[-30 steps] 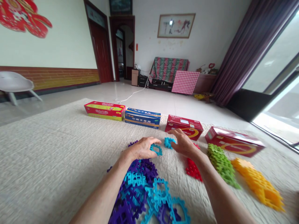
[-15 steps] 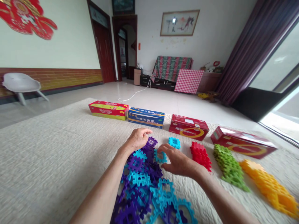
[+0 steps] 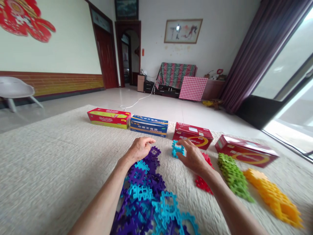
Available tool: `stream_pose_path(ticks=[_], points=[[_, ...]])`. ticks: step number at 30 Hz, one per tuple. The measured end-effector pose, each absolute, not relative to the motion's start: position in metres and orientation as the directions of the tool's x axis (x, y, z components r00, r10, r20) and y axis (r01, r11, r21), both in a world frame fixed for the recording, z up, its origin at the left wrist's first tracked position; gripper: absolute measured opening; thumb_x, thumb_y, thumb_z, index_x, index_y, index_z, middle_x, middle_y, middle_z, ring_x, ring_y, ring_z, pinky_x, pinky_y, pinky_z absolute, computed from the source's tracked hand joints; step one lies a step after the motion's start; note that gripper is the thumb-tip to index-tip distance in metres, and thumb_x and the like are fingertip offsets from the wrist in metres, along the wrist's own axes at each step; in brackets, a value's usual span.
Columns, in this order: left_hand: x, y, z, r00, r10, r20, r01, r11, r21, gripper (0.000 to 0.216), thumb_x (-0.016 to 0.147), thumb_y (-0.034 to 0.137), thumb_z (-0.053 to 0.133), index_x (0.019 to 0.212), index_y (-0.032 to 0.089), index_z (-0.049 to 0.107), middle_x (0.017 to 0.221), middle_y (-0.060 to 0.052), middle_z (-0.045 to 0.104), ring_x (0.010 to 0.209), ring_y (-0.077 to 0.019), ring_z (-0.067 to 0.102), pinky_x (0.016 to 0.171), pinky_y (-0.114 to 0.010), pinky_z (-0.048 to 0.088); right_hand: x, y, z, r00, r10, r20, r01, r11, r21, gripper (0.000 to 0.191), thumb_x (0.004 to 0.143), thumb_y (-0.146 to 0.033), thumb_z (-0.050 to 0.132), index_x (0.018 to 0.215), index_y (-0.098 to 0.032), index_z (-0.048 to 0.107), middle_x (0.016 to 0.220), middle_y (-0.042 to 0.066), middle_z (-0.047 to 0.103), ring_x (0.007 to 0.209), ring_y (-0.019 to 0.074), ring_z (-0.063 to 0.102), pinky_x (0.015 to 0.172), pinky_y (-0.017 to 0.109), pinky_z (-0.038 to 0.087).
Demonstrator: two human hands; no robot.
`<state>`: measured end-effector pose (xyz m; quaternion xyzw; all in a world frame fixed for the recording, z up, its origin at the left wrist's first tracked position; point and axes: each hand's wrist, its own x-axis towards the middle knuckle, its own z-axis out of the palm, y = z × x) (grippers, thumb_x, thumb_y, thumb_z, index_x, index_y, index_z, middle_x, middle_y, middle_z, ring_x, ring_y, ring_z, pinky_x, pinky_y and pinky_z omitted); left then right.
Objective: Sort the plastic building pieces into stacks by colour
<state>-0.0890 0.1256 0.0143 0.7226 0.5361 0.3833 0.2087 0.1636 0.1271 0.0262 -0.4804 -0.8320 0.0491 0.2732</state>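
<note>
My right hand [image 3: 193,156] pinches a cyan waffle-shaped plastic tile [image 3: 177,149] over the cream mat, just in front of a red box [image 3: 193,133]. My left hand [image 3: 140,148] rests curled on the far end of a loose heap of purple and cyan tiles [image 3: 149,192]; its fingertips touch a purple tile [image 3: 154,152], and I cannot see whether they grip it. A stack of red tiles [image 3: 204,179] lies partly hidden behind my right wrist.
Rows of green tiles [image 3: 233,178] and yellow tiles [image 3: 274,197] lie to the right. Along the mat's far edge stand a red-yellow box [image 3: 109,118], a blue box [image 3: 149,125] and another red box [image 3: 245,151]. A white chair [image 3: 14,89] is far left.
My right hand has lifted a cyan tile from the heap and carried it forward to where the other cyan tile lay near the red box. The left hand stayed on the purple tiles.
</note>
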Motion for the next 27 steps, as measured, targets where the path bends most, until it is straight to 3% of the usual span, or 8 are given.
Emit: stream_pose_path(ticks=[8, 13, 17, 22, 27], points=[[-0.089, 0.122, 0.020, 0.129, 0.948, 0.289, 0.617, -0.305, 0.726, 0.031, 0.078, 0.013, 0.049, 0.099, 0.019, 0.072, 0.101, -0.003, 0.074, 0.092, -0.0162, 0.068, 0.090, -0.030, 0.051, 0.170, 0.139, 0.015, -0.382, 0.861, 0.335, 0.813, 0.485, -0.321, 0.033, 0.074, -0.015, 0.055, 0.107, -0.016, 0.059, 0.107, 0.012, 0.063, 0.100, 0.0237, 0.060, 0.088, 0.039, 0.047], [-0.097, 0.121, 0.024, 0.133, 0.949, 0.287, 0.647, -0.302, 0.700, 0.034, 0.076, 0.009, 0.048, 0.095, 0.020, 0.073, 0.098, -0.002, 0.074, 0.090, -0.0154, 0.067, 0.086, -0.028, 0.050, 0.169, 0.138, 0.013, -0.408, 0.790, 0.458, 0.758, 0.573, -0.313, 0.034, 0.076, -0.018, 0.054, 0.110, -0.018, 0.058, 0.118, 0.013, 0.059, 0.110, 0.0253, 0.056, 0.094, 0.042, 0.045], [-0.111, 0.123, 0.022, 0.078, 0.963, 0.257, 0.696, -0.237, 0.677, 0.036, 0.073, 0.008, 0.048, 0.095, 0.019, 0.074, 0.095, -0.003, 0.075, 0.085, -0.0161, 0.067, 0.082, -0.027, 0.050, 0.145, 0.121, 0.018, -0.453, 0.750, 0.482, 0.652, 0.648, -0.393, 0.024, 0.081, -0.018, 0.051, 0.102, -0.021, 0.061, 0.106, 0.009, 0.064, 0.099, 0.0225, 0.061, 0.088, 0.039, 0.048], [-0.124, 0.120, 0.022, 0.056, 0.992, 0.111, 0.741, -0.116, 0.661, 0.033, 0.068, 0.015, 0.058, 0.096, 0.017, 0.074, 0.081, -0.004, 0.073, 0.074, -0.0173, 0.066, 0.071, -0.026, 0.050, 0.102, 0.089, 0.019, -0.584, 0.721, 0.373, 0.521, 0.685, -0.509, 0.017, 0.084, -0.016, 0.050, 0.090, -0.020, 0.066, 0.087, 0.005, 0.067, 0.078, 0.0163, 0.063, 0.072, 0.028, 0.049], [-0.129, 0.114, 0.024, 0.119, 0.993, 0.015, 0.755, -0.101, 0.648, 0.041, 0.063, 0.023, 0.067, 0.103, 0.021, 0.073, 0.077, -0.001, 0.070, 0.071, -0.0168, 0.064, 0.066, -0.023, 0.048, 0.074, 0.080, 0.021, -0.598, 0.757, 0.264, 0.631, 0.647, -0.427, 0.020, 0.086, -0.021, 0.051, 0.085, -0.021, 0.071, 0.079, 0.006, 0.067, 0.073, 0.0170, 0.061, 0.068, 0.027, 0.046]])
